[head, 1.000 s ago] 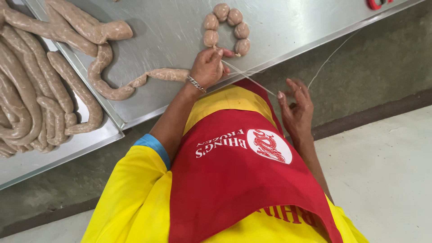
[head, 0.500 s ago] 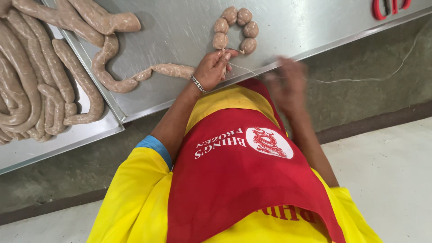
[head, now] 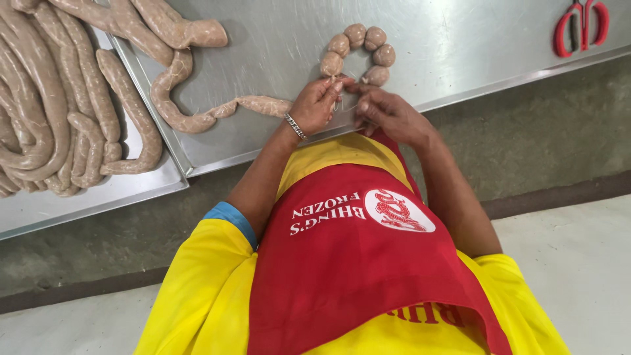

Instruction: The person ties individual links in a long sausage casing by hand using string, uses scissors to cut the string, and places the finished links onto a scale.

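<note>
Head view, looking down my own front. My left hand (head: 317,104) rests at the near edge of the steel counter (head: 460,39), fingers pinched narrow on the sausage rope (head: 197,118) where the long casing meets the first small link. My right hand (head: 388,113) sits just beside it, fingertips touching the left hand's fingertips, curled close and pinching at the same spot; a thin pale string shows between the two hands, though I cannot tell which fingers grip it. A metal bracelet (head: 296,126) circles my left wrist.

Just beyond the fingertips lies a ring of round links (head: 358,47), five small balls touching one another in an open curve on the counter. The untied sausage rope runs left from my left hand, bends in a hook, and climbs toward the upper left corner.

To the left, a steel tray (head: 98,197) holds a heap of long coiled sausage (head: 52,118), its edge lapped under the counter sheet. Red-handled scissors (head: 582,26) lie at the far right of the counter, well apart from both hands.

In the foreground, a red apron (head: 355,276) covers a yellow shirt (head: 197,296) with a blue sleeve cuff.
</note>
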